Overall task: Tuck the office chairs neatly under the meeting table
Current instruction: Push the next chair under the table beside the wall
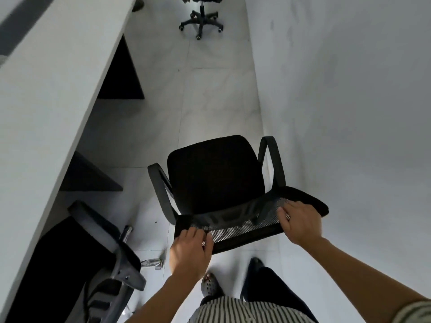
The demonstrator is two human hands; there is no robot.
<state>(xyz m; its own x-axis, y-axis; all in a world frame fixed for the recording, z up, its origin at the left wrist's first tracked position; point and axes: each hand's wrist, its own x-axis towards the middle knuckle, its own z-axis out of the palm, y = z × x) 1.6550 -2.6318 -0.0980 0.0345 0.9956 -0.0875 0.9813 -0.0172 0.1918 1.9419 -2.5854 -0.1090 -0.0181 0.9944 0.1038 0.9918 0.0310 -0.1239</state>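
Mesh backrest (238, 220) of the armchair (214, 173) is gripped at both top corners by left hand (190, 252) and right hand (300, 223); flexing mesh and easy rolling toward the meeting table (46, 94) are expected.

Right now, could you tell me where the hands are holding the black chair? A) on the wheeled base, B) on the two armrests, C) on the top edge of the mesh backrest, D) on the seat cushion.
C: the left hand and right hand both grip the top edge of the black chair's mesh backrest.
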